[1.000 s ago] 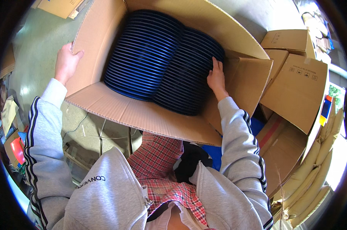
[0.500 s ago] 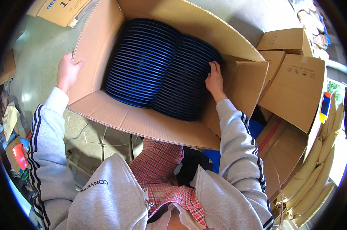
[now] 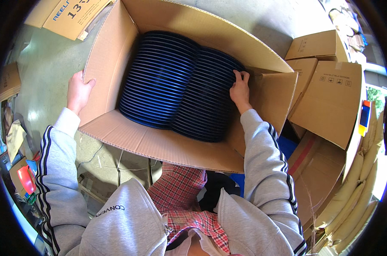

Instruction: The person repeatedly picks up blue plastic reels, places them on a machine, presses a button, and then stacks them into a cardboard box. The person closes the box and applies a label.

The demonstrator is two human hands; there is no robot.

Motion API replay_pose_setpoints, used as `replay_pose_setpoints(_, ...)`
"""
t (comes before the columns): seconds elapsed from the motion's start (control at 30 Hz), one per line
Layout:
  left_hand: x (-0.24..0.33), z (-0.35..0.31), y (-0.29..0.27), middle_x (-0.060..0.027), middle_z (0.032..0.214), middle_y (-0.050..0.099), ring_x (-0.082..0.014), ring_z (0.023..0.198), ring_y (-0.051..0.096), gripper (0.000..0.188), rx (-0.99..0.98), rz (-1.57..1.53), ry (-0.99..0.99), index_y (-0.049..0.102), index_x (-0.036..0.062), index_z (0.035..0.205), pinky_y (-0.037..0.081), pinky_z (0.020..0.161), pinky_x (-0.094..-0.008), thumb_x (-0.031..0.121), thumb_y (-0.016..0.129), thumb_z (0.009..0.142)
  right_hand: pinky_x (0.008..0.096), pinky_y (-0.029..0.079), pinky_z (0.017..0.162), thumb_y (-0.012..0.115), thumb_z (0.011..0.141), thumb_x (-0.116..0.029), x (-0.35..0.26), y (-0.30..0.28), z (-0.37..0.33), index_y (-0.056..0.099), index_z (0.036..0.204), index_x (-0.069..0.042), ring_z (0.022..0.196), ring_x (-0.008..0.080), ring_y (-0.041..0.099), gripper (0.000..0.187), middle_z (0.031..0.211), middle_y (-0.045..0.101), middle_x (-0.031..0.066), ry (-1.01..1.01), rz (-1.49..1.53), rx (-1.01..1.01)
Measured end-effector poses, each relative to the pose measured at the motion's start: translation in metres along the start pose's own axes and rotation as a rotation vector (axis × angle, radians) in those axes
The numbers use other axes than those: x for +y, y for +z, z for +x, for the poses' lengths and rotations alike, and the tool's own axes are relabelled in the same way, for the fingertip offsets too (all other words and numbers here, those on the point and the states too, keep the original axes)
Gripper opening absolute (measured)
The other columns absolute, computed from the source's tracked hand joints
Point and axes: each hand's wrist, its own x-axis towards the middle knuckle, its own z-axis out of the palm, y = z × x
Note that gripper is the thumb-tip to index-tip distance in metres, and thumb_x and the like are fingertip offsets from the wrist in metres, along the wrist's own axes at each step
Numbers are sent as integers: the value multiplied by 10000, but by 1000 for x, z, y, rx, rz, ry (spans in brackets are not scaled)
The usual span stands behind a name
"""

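Black discs: stacked in two rows inside open carton. Step in hand, apparently: handling right row. Left hand: fingers grasping carton wall. Right hand: fingers curled against discs; grip unconfirmable. For next move, probably brace carton.

The person wears a grey hooded jacket, unzipped. Plain grey cuffs sit just behind the left grip and the right grip; farther back, black stripes line both sleeves. Well behind the left grip, dark lettering marks the chest. Between the jacket's halves show a red plaid shirt and a white collar.
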Motion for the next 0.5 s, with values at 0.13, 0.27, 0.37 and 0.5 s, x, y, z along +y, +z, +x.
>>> replay_pose_setpoints(0.13,-5,2,5,-214,977,738,-298,896,731,320,-1,-102,3,682,-41,1108,542,805,-372,88,682,816,472,510,977,562,795,106,21,12,8,461,1392,-53,1191,446,545,626,1491,350,187,-106,9,88)
replay_pose_setpoints(0.27,0,-1,2,-211,971,739,-295,891,731,323,-5,-102,-10,682,-42,1109,543,806,-372,79,682,809,470,508,979,556,804,94,12,8,16,449,1407,-70,1188,439,551,634,1453,406,179,-51,48,100)
replay_pose_setpoints(0.37,-9,2,4,-215,969,736,-303,890,729,322,-2,-92,5,682,-43,1105,544,808,-375,76,683,806,476,513,968,557,825,73,12,4,26,459,1415,-82,1178,441,560,618,1423,429,190,-59,-38,69)
replay_pose_setpoints(0.5,-6,5,4,-230,970,728,-333,895,722,323,6,-43,13,681,-42,1105,543,814,-383,79,685,806,478,524,944,599,858,4,-3,-14,23,530,1367,-73,1105,426,602,520,1380,469,190,-48,-98,13)
